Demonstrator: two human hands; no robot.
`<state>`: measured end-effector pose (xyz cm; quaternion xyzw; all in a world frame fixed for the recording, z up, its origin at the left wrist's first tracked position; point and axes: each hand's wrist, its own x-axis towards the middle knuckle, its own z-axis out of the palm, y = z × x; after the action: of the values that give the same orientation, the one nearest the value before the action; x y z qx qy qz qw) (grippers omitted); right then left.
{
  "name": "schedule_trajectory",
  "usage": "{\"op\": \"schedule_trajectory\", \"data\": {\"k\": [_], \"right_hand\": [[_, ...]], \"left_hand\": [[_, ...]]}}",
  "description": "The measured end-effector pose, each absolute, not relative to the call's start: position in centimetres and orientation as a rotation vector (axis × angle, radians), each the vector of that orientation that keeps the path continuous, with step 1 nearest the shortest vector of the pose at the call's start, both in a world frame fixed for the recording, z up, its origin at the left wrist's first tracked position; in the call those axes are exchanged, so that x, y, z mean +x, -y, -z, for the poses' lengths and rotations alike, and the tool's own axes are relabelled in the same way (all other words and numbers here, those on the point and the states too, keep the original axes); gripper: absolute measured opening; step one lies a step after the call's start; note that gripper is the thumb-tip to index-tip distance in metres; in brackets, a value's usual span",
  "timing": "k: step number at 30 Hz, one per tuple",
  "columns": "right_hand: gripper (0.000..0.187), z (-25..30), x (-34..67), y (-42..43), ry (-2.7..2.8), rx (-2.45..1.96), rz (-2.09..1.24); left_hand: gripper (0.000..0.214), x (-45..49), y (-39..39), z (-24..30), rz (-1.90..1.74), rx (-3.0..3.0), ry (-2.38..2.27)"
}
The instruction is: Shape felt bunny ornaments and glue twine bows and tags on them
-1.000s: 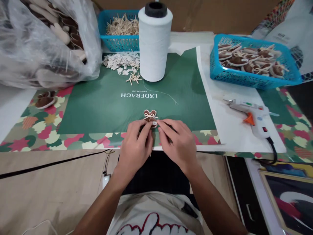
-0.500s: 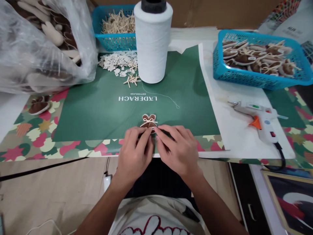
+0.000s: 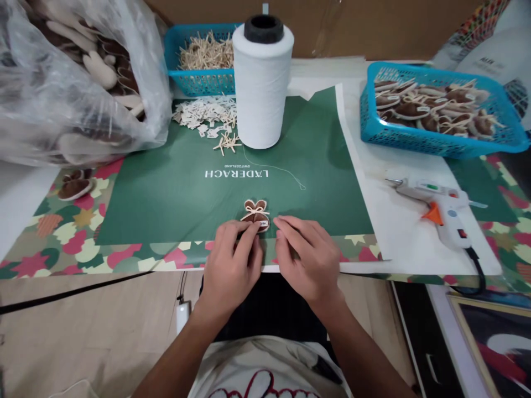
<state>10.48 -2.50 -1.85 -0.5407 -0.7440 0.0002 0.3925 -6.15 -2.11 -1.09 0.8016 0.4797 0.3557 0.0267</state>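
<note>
A small brown plush ornament [image 3: 255, 207] with two rounded ears, pale edging and a cream bow lies flat on the green sheet near the table's front edge. On its lower right part sits a little white label [image 3: 264, 224] with dark print. My left hand [image 3: 234, 257] is closed on the ornament's lower left part, fingertips pressing it beside the label; they hide some of it. Just right of the ornament, apart from it, my right hand [image 3: 309, 257] holds nothing. Its fingers are bent, with a small gap between thumb and forefinger.
Behind stand a white thread cone [image 3: 263, 94], a blue basket of cream bows [image 3: 201, 83] and a pile of white labels [image 3: 205, 113]. At right are a blue basket of brown ornaments [image 3: 440, 141] and a glue gun [image 3: 443, 207]. A plastic bag [image 3: 153, 110] fills the left.
My right hand has let go at the label and drawn back a little to the right, so the label shows. My left hand stays on the ornament. The whole view has shifted slightly.
</note>
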Motion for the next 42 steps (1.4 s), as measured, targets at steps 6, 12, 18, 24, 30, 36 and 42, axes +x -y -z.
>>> {"op": "schedule_trajectory", "data": {"k": [6,12,18,24,30,36,42], "right_hand": [[0.026,1.2,10.5,2.4,2.058,-1.424,0.009],[0.028,1.0,10.5,2.4,2.089,-1.427,-0.001],[0.027,1.0,10.5,2.4,2.107,-1.409,0.000],[0.030,1.4,10.7,2.5,1.961,-1.380,-0.092],[0.027,0.9,10.6,2.3,1.764,-1.485,-0.358],[0.035,-0.1,9.9,0.9,1.777,-1.644,-0.559],[0.017,0.1,9.7,0.4,1.805,-1.630,-0.591]], "left_hand": [[0.031,-6.1,2.1,1.0,-1.079,2.484,-1.501],[0.030,-6.0,2.1,1.2,-1.075,2.494,-1.496],[0.034,-6.2,2.0,1.6,-1.140,2.459,-1.467],[0.043,-6.6,2.3,1.8,-1.270,2.395,-1.390],[0.037,-7.2,2.6,0.9,-1.299,2.130,-1.573],[0.034,-6.7,1.2,-0.5,-0.984,1.941,-1.678],[0.044,-6.4,0.8,-0.1,-1.033,1.875,-1.641]]}}
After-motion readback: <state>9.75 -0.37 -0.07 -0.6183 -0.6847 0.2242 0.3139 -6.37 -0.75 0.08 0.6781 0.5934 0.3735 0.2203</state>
